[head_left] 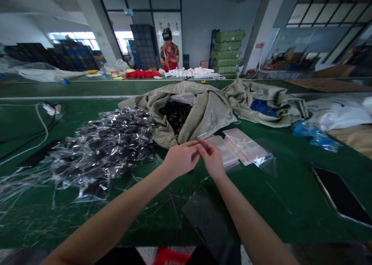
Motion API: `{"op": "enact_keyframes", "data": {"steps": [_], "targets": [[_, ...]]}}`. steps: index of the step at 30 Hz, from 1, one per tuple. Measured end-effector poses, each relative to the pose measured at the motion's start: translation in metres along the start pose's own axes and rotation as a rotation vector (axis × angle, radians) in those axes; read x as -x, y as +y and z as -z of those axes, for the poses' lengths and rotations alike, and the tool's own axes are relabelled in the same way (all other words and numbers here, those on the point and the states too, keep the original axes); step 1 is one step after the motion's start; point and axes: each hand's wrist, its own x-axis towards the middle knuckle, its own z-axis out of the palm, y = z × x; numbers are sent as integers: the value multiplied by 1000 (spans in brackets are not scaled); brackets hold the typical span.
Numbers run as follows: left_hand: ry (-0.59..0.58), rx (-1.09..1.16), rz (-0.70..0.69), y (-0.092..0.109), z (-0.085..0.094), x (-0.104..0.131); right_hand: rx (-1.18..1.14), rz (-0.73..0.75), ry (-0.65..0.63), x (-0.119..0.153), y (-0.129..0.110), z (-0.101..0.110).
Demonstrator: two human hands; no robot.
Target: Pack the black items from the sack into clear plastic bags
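My left hand [180, 158] and my right hand [211, 156] meet at the fingertips in front of the open sack [203, 116]. Fingers of both are pinched together, and what they hold, if anything, is too small to make out. Dark round items fill the sack's mouth. Flat clear plastic bags [245, 145] lie in stacks just right of my right hand. Left of my left hand is a heap of dark items in clear wrappers [116, 141]. A loose clear bag [203, 210] lies on the green table below my hands.
A phone [338, 195] lies at the right. Behind it are blue wrapped items [316, 135] and another sack [279, 102] with blue contents. Cables [43, 121] run at the left. Across the table stands a person [170, 54] near red items [142, 74] and white ones.
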Motion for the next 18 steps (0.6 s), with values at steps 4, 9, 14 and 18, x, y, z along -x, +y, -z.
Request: {"op": "enact_keyframes", "data": {"steps": [4,9,14,18], "targets": [[44,17,65,-2,-8,-4,-157,-121,31,-4,7,5],[44,30,173,-8,-10,-16,-187,-175,-33,-4,7,8],[39,28,162,-12,-11,-19,-147,-144,-74,-4,7,10],[40,-100,162,-12,-10,-16,181,-63,12,-1,2,14]]}}
